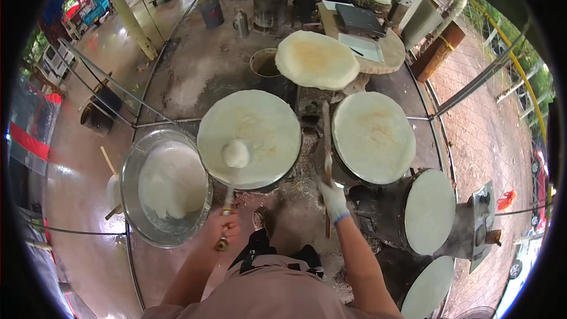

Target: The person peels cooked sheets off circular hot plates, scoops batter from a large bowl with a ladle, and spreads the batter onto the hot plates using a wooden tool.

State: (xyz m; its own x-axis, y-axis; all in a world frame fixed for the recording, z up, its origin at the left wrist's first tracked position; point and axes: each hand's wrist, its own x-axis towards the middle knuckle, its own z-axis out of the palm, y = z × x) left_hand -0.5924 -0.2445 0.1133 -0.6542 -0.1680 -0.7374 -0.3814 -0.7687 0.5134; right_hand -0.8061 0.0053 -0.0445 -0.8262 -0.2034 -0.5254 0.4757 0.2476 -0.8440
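My bare left hand (225,229) grips the handle of a metal ladle (236,154). The ladle's bowl, whitened by batter, appears over a round pancake (270,119) on the left griddle; whether it touches is unclear. To the left, a large metal basin (125,210) contains thick white batter (170,179). In a white glove, my right hand (334,199) holds a long wooden stick (327,141) between the two griddles. Just beyond its right side lies another round pancake (374,137), with pale brown patches.
Ahead, a browned pancake (316,60) overlaps a round board (390,60) bearing a tray (361,46) and a dark flat device (361,20). Several round-topped stoves stand at right, including one pale top (430,212). A thermos (241,22) and bucket (210,11) stand farther back.
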